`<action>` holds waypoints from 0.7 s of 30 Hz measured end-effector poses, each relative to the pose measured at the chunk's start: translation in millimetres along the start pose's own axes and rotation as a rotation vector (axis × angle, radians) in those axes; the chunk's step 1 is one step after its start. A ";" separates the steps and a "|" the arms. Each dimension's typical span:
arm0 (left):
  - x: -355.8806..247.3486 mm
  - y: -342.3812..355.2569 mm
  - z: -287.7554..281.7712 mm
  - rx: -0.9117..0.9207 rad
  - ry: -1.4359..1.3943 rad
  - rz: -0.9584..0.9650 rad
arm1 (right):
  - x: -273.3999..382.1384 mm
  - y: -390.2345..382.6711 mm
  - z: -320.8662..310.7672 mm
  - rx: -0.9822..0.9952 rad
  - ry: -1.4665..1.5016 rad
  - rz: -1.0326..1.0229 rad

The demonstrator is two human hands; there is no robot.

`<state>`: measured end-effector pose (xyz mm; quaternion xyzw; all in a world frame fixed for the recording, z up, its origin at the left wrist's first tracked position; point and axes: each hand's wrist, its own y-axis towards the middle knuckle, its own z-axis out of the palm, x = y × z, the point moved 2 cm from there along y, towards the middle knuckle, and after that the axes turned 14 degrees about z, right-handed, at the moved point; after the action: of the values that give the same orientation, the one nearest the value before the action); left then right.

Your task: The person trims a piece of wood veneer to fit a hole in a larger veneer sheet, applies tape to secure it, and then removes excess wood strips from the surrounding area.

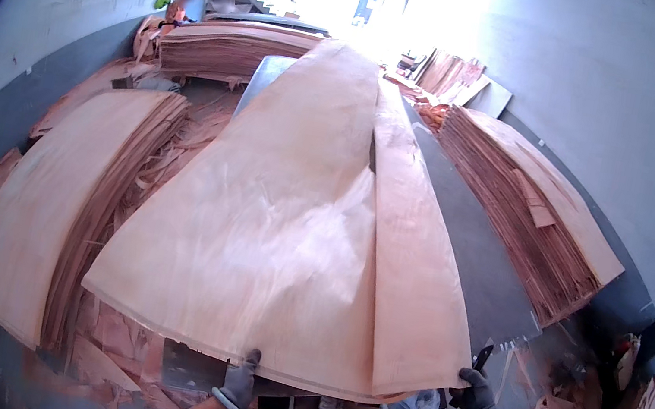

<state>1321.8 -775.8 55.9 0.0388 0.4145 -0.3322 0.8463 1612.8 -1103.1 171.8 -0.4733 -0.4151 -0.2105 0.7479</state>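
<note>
**Here, two gloved hands at the near edge of veneer sheets**

Here the left hand (237, 384), in a grey glove, has its fingers closed on the near edge of the wide veneer sheet (253, 227), which spreads away from the fingertips over the grey table (476, 257). The right hand (476, 397), in a dark glove, is closed around a dark knife (483, 355), just beside the corner of the narrow veneer strip (412, 272). Beyond the fingers, left and right, stand veneer stacks (53, 218)
</note>
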 end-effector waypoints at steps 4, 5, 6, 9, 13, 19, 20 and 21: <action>27.9 -10.6 11.2 -0.145 0.096 0.102 | -10.8 15.7 -44.4 -0.007 -0.088 0.151; 41.2 -12.9 4.2 -0.196 0.031 0.042 | -24.9 31.0 -70.0 0.001 -0.169 0.123; 59.9 -13.5 5.5 -0.233 -0.052 -0.013 | -39.4 48.4 -104.2 -0.026 -0.224 0.081; 94.0 -36.6 6.5 -0.391 0.130 0.093 | -82.4 89.7 -189.7 -0.163 -0.301 0.002; 142.4 -85.6 9.0 -0.422 0.120 0.082 | -78.8 83.4 -212.2 -0.126 -0.304 0.115; 166.3 -79.7 36.0 -0.357 0.128 0.216 | -39.2 97.7 -254.0 -0.023 -0.259 0.090; 174.9 -65.6 41.6 -0.335 0.051 0.172 | -12.3 98.1 -247.5 -0.038 -0.289 0.040; 178.3 -49.6 50.3 -0.311 -0.024 0.126 | 18.3 100.1 -237.3 -0.054 -0.316 -0.010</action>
<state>1403.9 -926.0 -30.5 -0.0709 0.4474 -0.2106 0.8663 1794.0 -1264.7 84.3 -0.5186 -0.5242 -0.1481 0.6590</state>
